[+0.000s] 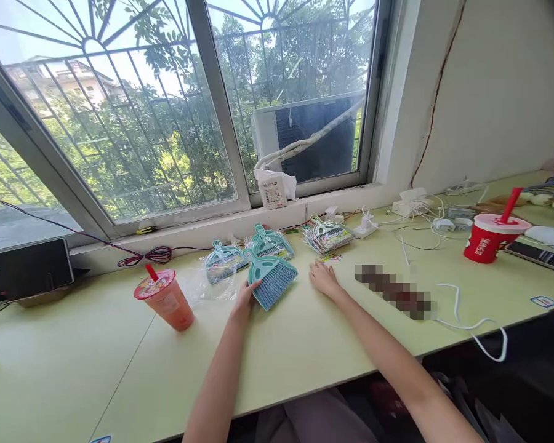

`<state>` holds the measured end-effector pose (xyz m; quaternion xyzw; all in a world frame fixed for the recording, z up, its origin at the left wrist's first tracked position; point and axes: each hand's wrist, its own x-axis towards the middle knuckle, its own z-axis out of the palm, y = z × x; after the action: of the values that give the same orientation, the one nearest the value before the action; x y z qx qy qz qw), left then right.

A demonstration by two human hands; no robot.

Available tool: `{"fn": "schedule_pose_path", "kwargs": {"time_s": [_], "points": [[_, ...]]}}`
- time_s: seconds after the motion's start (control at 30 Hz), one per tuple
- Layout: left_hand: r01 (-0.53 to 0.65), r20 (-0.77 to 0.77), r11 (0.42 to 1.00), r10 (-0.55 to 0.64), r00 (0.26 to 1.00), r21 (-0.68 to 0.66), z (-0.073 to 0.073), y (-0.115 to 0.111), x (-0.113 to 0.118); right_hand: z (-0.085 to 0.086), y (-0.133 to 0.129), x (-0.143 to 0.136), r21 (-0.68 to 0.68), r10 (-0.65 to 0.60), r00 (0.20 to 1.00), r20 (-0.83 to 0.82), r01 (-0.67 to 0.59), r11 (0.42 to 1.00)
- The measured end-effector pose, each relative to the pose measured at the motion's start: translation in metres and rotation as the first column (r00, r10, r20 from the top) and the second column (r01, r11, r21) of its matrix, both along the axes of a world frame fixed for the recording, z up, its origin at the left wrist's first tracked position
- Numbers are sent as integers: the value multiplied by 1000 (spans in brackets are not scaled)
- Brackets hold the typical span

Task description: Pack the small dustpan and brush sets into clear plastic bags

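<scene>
My left hand (245, 296) is closed on the side of a small teal hand brush (274, 282), tilted above the table with its blue-grey bristles facing me. Whether a dustpan sits behind the brush I cannot tell. Flat on the table, my right hand (324, 278) has its fingers stretched out beside a little pile of colourful thin strips (333, 258). Behind the brush lie teal brush-and-dustpan sets in clear wrap, one at the left (225, 261) and another at the back (270, 241). A stack of flat packs with a pale green handle (327, 232) is beyond my right hand.
Crumpled clear plastic (207, 284) lies near a pink drink cup (166, 301) on the left. A red cup (493, 237), white chargers and cables (436, 215) and a blurred-out object (394, 292) are on the right. A tablet (28, 271) leans by the window.
</scene>
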<state>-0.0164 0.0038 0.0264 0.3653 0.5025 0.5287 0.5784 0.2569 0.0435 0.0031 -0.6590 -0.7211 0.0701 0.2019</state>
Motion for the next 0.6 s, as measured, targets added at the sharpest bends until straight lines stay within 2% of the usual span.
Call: {"fn": "schedule_pose_path", "kwargs": {"time_s": [0.1,0.17,0.2,0.27,0.37,0.43,0.5,0.6], "points": [[-63,51,998,63,997,6,-1,1,-2,11,-9,-13,-9,239,957,-161,-244,970],[-96,69,995,95,993,15,-1,3,-3,17,-13,-18,-49,362,866,-347,-402,915],[-104,77,994,102,992,22,-2,4,-4,19,-14,-20,-61,379,827,-415,-440,896],[-104,84,994,101,991,29,-3,5,-5,19,-13,-19,-59,356,833,-423,-417,907],[-98,59,995,96,994,30,-6,6,-5,17,-11,-13,-53,262,933,-247,-283,958],[-97,34,994,96,995,41,-8,8,-5,19,-9,-9,-86,274,936,-220,-298,951],[-95,25,994,94,995,53,-10,9,-5,23,-9,-7,-118,367,880,-302,-416,901],[-118,68,992,115,991,43,-10,9,-4,31,-22,-14,-140,522,771,-364,-599,788]]}}
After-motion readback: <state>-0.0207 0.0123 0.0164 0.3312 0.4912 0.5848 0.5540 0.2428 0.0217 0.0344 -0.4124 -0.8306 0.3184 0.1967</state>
